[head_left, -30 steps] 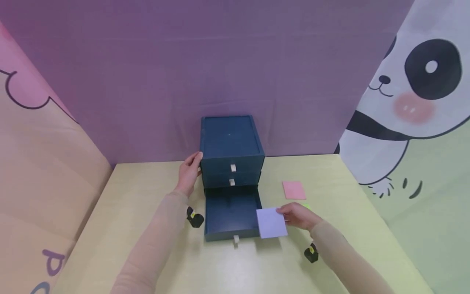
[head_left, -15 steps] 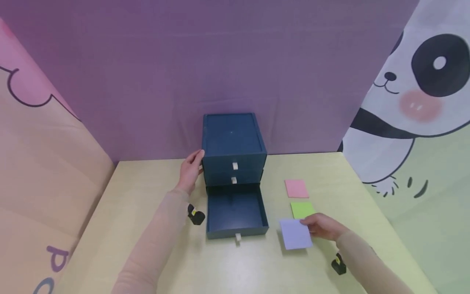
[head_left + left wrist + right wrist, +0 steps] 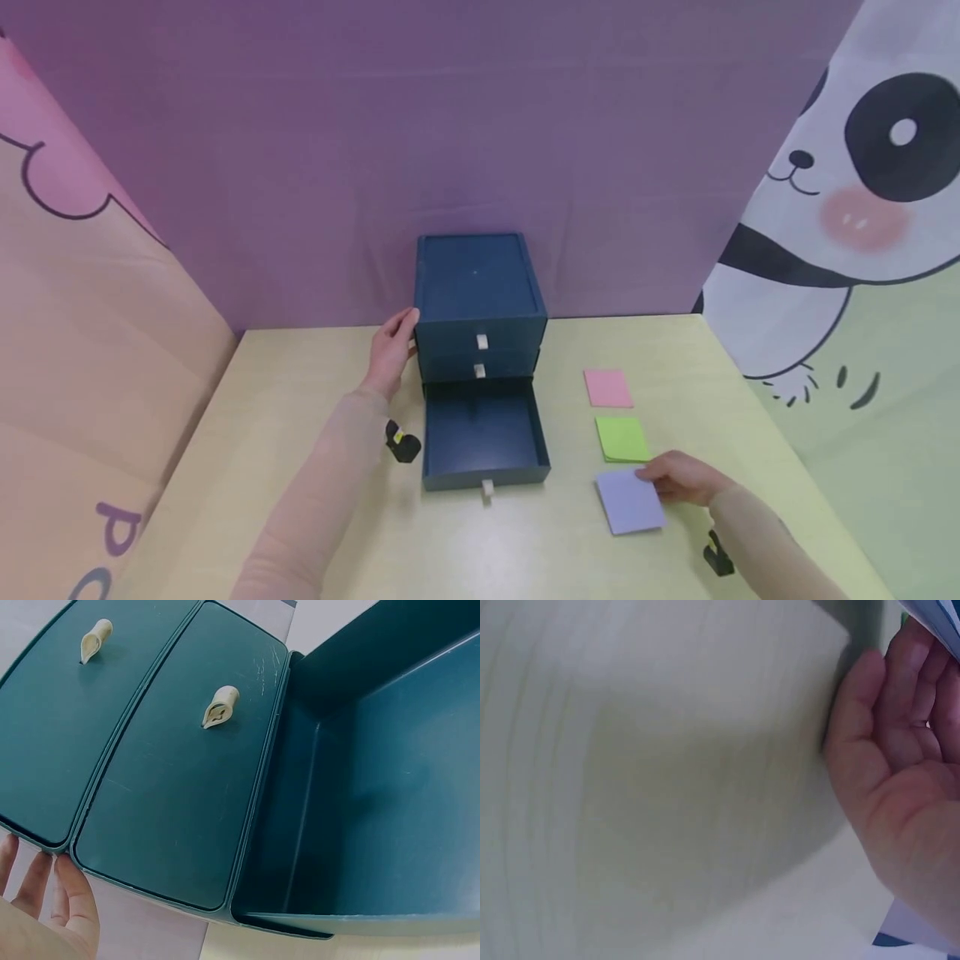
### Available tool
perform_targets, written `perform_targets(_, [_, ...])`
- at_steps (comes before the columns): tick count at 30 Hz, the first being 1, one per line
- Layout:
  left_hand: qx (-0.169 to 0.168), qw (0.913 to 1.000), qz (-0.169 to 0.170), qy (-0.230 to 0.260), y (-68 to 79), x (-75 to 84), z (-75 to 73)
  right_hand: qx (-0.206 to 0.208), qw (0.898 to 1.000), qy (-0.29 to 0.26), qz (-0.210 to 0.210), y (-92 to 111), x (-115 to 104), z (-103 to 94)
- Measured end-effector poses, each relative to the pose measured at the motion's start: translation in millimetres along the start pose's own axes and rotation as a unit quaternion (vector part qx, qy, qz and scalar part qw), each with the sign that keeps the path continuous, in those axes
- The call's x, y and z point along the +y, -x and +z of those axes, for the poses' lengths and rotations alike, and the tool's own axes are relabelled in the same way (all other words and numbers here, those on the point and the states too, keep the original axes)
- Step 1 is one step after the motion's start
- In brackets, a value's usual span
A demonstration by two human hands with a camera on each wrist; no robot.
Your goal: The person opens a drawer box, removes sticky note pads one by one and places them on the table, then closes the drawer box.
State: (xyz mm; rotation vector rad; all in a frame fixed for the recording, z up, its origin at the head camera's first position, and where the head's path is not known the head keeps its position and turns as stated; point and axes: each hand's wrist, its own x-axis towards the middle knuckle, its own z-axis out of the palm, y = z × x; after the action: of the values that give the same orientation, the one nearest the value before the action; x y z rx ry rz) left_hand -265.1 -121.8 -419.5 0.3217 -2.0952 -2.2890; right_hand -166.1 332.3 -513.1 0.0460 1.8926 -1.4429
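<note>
A dark blue cabinet point(image 3: 480, 279) with stacked drawers stands at the back of the table, its bottom drawer point(image 3: 483, 437) pulled out with nothing visible inside. My left hand point(image 3: 388, 354) touches the cabinet's left side with fairly straight fingers; the left wrist view shows the fingertips point(image 3: 71, 870) against the edge by the upper drawer fronts. On the right, my right hand point(image 3: 686, 477) pinches the upper right corner of a purple sticky note pad point(image 3: 632, 502), low at the tabletop. Just behind it lie a green sticky note pad point(image 3: 622, 439) and a pink one point(image 3: 608, 388).
Pale fabric tabs serve as drawer pulls point(image 3: 487, 487). A purple backdrop point(image 3: 480, 150) rises behind the pale wooden table point(image 3: 315, 367), and a panda-printed cloth point(image 3: 847, 250) hangs at the right. Black wrist devices point(image 3: 402, 443) sit below the sleeves.
My right hand has carried the purple pad from beside the open drawer rightward and down, in front of the green pad, which is now uncovered. The left hand stays at the cabinet.
</note>
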Motion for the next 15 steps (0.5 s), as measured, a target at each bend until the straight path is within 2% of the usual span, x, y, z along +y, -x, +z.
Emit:
perform_targets(7, [0.007,0.9996,0.029,0.003,3.0,-1.3,0.9,0.040,0.999,0.019,0.015,6.8,2.9,-6.9])
perform_targets(10, [0.006,0.9998,0.019,0.002,3.3,0.4,0.9,0.066,0.997,0.043,0.026,9.3,1.5,-7.0])
perform_targets(15, [0.002,1.0000,0.005,0.001,2.4,0.7,0.1,0.124,0.986,0.099,0.053,10.8,0.3,-4.9])
